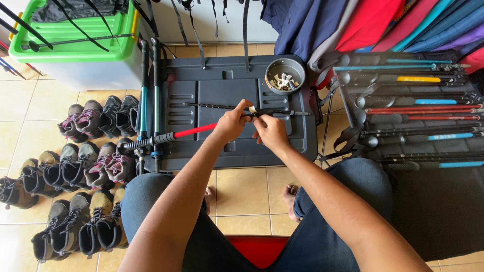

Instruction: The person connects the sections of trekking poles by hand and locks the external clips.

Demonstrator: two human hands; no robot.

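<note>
Here the pole point(201, 129) lies slantwise over the grey lid point(227, 85), its black foam grip hanging off the lid's left edge and its red shaft running up into the hands near the lid's middle. The left hand point(233, 122) is closed round the shaft where red meets black. The right hand point(270, 132), just beside it, pinches the black section with its fingers point(258, 117), and a small pale scrap point(252, 109) sits at the fingertips; what that scrap is cannot be told.

A thinner black rod point(222, 106) lies on the lid just beyond the hands. A grey bowl point(285, 75) of pale bits stands at the lid's far right corner. Two blue poles point(149, 90) lean along the lid's left edge, boots point(75, 166) fill the floor further left, and more poles point(413, 108) lie stacked to the lid's right.

The pole looks light and stiff, likely a smooth metal tube that could turn in a loose grasp. The foam grip seems the surest hold; near the joint, a firm wrap close to the work should steady it.
</note>
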